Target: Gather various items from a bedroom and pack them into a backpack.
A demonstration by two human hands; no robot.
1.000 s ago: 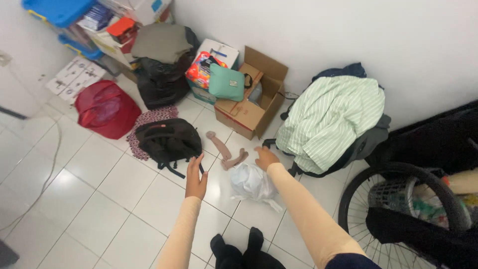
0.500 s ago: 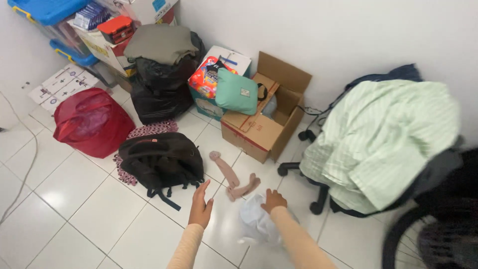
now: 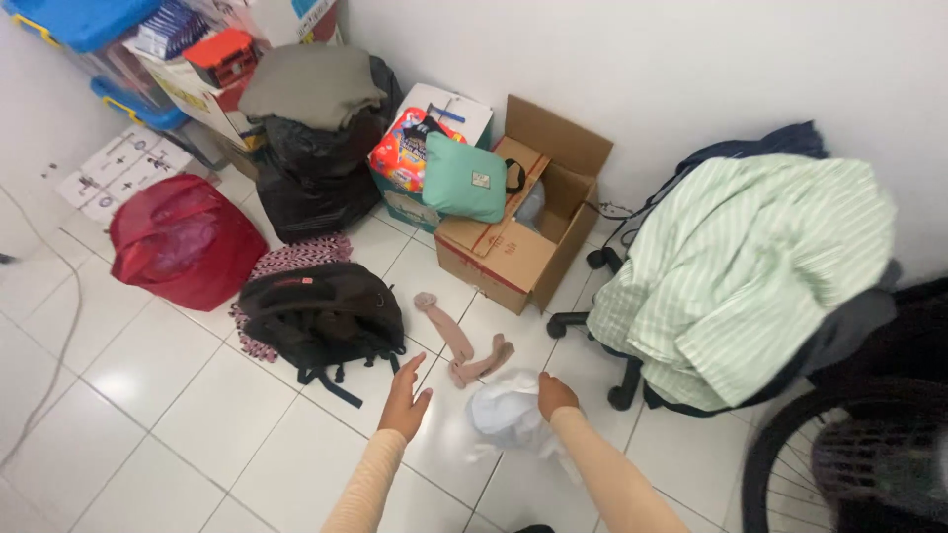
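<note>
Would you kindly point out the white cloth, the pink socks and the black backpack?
white cloth (image 3: 506, 415), head view, on its bunched middle.
pink socks (image 3: 456, 341), head view, on the longer sock's leg.
black backpack (image 3: 321, 311), head view, on its top panel.

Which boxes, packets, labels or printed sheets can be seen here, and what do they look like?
Open brown cardboard box: by the wall, flaps up, red tape strip.
Colourful soft packet: left of it, red and orange.
White printed sheet: floor, far left, small dark figures.
Small pale label patch: on mint-green pouch.
</note>
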